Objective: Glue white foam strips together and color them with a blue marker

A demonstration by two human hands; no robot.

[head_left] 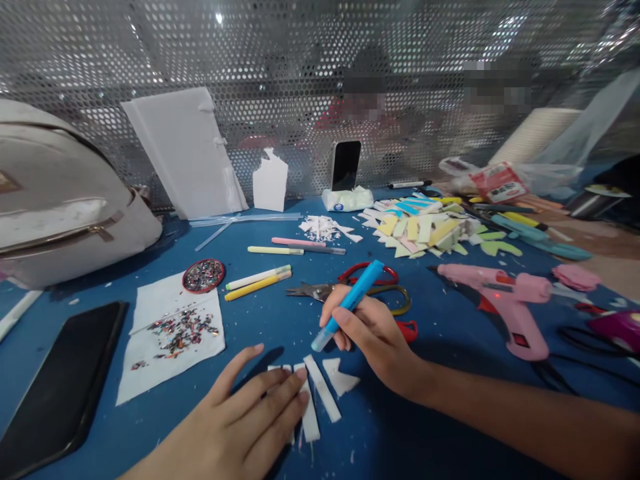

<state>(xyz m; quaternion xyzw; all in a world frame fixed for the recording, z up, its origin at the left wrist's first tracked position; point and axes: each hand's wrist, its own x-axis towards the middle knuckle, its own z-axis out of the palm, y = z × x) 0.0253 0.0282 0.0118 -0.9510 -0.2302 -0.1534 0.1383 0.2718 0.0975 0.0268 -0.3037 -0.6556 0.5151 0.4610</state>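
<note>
My right hand [383,337] is closed around a blue marker [361,283], held at a slant with its translucent end pointing down. My left hand [250,417] lies flat with fingers spread, the fingertips resting on white foam strips [311,420] and partly hiding some of them. One more white strip [323,390] and a notched white piece [341,377] lie just right of those fingers, below the marker. Behind my right hand are pliers [313,291] and red-handled scissors [387,272], partly covered by the hand and marker.
A pink glue gun [500,293] with a lit red spot lies at right, its cable trailing. Coloured foam scraps [425,227] are heaped behind. Several pens [257,285], a sheet with glittery bits [150,307], a phone [65,373] and a backpack [65,193] occupy the left.
</note>
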